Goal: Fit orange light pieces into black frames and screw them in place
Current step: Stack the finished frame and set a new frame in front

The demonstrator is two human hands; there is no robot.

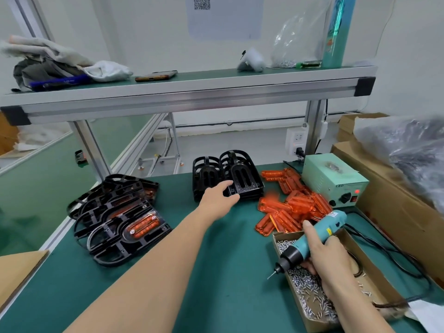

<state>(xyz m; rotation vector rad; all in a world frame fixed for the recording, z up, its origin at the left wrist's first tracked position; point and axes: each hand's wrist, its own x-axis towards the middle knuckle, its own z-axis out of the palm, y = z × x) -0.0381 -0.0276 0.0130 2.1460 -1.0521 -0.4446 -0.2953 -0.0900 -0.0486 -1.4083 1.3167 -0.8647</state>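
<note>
Two stacks of empty black frames (242,179) stand at the back middle of the green table. My left hand (219,195) reaches to the front edge of the right stack, fingers spread around its near corner. A heap of orange light pieces (290,207) lies to the right of the stacks. My right hand (324,253) grips a teal electric screwdriver (312,239), its bit pointing down-left, over a cardboard tray of small silver screws (307,292). Finished frames with orange pieces fitted (125,219) are piled at the left.
A pale green power box (334,181) sits behind the orange heap, its cable trailing along the right. Cardboard boxes (394,203) and a plastic bag line the right side. An aluminium shelf (187,92) spans overhead. A cardboard flap (16,267) is at the near left edge.
</note>
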